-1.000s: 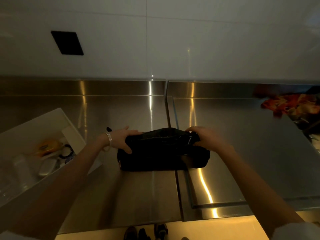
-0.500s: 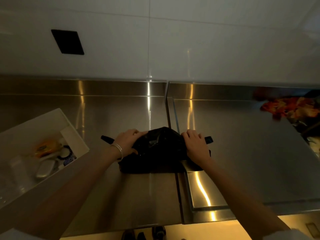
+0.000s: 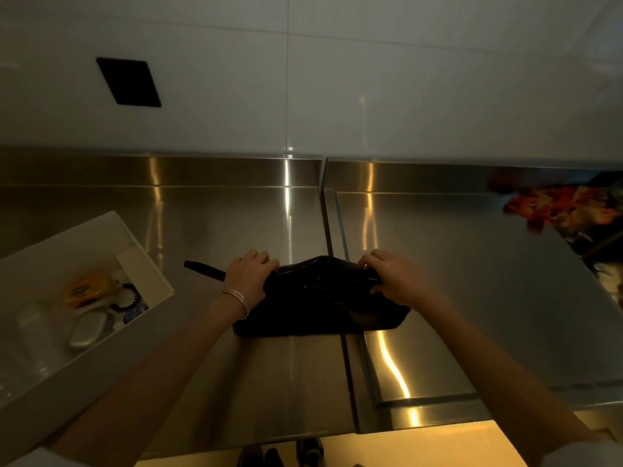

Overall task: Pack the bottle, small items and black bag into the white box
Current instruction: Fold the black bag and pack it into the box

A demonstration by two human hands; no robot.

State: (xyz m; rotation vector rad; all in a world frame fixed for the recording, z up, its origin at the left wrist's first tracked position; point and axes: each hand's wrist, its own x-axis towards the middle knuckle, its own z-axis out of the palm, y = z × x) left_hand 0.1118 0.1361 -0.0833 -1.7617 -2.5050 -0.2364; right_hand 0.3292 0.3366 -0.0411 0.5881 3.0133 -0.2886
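Note:
The black bag [image 3: 320, 305] lies on the steel counter across the seam between two tops. My left hand [image 3: 247, 281] grips its upper left end, and a black strap [image 3: 204, 269] sticks out to the left behind that hand. My right hand [image 3: 392, 281] grips the upper right end. The white box [image 3: 148, 264] stands at the left, holding a clear bottle [image 3: 33, 328], a yellow pack [image 3: 86, 291], a dark bead bracelet [image 3: 128, 298] and a pale oval case [image 3: 86, 333].
The steel counter [image 3: 256, 375] has a raised seam [image 3: 332, 224] running front to back under the bag. An orange patterned cloth [image 3: 566, 207] lies at the far right. A black square plate [image 3: 128, 81] is on the white wall.
Both hands moved apart along the top of the bag, from close together to its two ends. The bag top went from bunched to stretched out. The strap at the left shows more.

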